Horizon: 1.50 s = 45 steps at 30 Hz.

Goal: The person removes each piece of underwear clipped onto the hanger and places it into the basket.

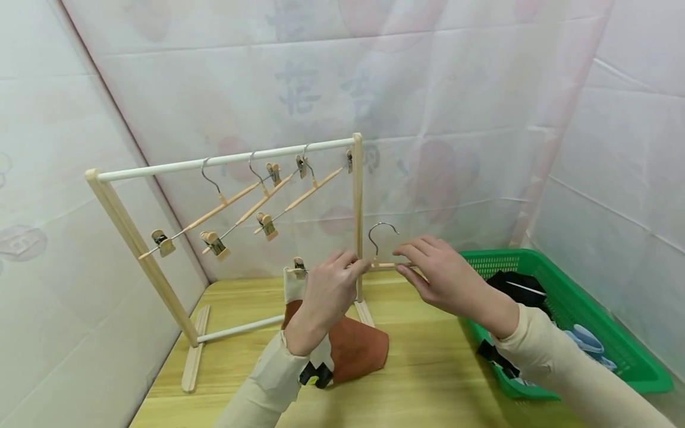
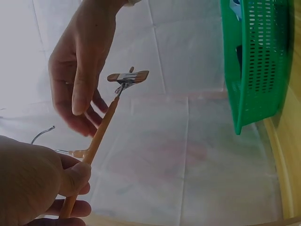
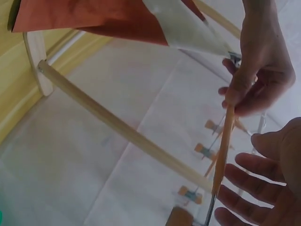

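My left hand [image 1: 329, 291] grips the wooden bar of a clip hanger [image 1: 383, 266], whose metal hook points up. From the hanger's left clip [image 1: 299, 264] hangs a rust-brown and white cloth garment [image 1: 358, 348] with black parts at its lower end; its exact kind is unclear. My right hand [image 1: 455, 282] is beside the bar's right half, fingers loosely spread and not wrapped around it. Whether the fingertips touch the bar, I cannot tell. In the left wrist view, the hanger's other clip [image 2: 129, 76] holds nothing.
A wooden rack [image 1: 357, 214] with a white rail [image 1: 230, 159] stands at the left, carrying several bare clip hangers [image 1: 225, 203]. At the right, a green basket [image 1: 637, 371] contains black cloth [image 1: 516, 291] and light-blue items [image 1: 585, 340]. Printed fabric walls surround the wooden table [image 1: 428, 368].
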Each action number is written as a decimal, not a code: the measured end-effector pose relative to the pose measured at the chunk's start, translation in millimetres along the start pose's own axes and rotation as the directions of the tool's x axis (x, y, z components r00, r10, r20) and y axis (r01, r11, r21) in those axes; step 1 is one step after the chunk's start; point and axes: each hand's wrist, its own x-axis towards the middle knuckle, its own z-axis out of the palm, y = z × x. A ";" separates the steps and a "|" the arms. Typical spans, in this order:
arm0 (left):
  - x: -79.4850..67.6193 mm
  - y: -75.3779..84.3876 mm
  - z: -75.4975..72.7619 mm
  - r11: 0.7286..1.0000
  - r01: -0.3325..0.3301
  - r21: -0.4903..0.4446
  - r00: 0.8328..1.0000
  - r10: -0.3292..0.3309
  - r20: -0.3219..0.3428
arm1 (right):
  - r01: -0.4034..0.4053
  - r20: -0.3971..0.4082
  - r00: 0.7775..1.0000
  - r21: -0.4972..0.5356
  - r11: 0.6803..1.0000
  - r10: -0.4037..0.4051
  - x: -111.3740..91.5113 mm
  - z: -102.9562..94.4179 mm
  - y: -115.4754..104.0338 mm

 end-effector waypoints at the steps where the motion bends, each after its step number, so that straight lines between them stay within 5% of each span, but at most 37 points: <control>1: -0.1 0.3 0.4 1.000 -0.001 0.003 1.000 0.001 0.002 | -0.005 0.010 1.000 -0.005 1.000 0.005 0.8 2.9 -1.4; 12: -3.9 4.1 5.9 1.000 -0.015 0.004 1.000 0.015 0.010 | -0.067 0.037 0.997 0.082 0.994 0.064 -4.0 27.6 -9.3; 23: -3.6 8.4 4.0 0.999 0.003 -0.033 1.000 -0.003 0.005 | -0.111 0.033 0.994 0.157 0.981 0.107 -11.1 26.0 -6.2; 30: -3.2 -5.4 -8.5 1.000 -0.004 0.004 0.999 0.005 -0.053 | -0.118 0.013 0.993 0.148 0.982 0.118 -13.3 23.4 -2.8; 35: -8.2 -25.1 -16.2 0.998 0.067 -0.004 0.997 -0.068 -0.049 | -0.131 0.011 0.991 0.147 0.980 0.131 -16.3 22.3 1.5; 45: -20.7 -50.0 -26.0 0.965 0.216 -0.146 0.975 -0.204 0.093 | -0.145 0.016 0.989 0.151 0.978 0.144 -24.5 21.7 10.6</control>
